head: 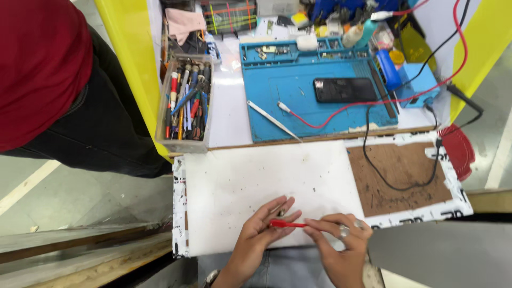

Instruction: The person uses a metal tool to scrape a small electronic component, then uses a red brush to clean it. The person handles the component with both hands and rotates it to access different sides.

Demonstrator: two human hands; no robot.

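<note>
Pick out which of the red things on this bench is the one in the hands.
The thin red tool, held between the left hand and right hand over the white board. The red cable lies on the blue mat farther off.

Bright, even light — soft shadows, wide-angle edge distortion.

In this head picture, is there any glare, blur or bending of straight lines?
In the head view, light is even and bright; mild glare lies on the white board and the dark phone screen. Table edges bow outward, a wide-lens effect. The left hand and right hand, holding a thin red tool, look slightly soft.
</note>
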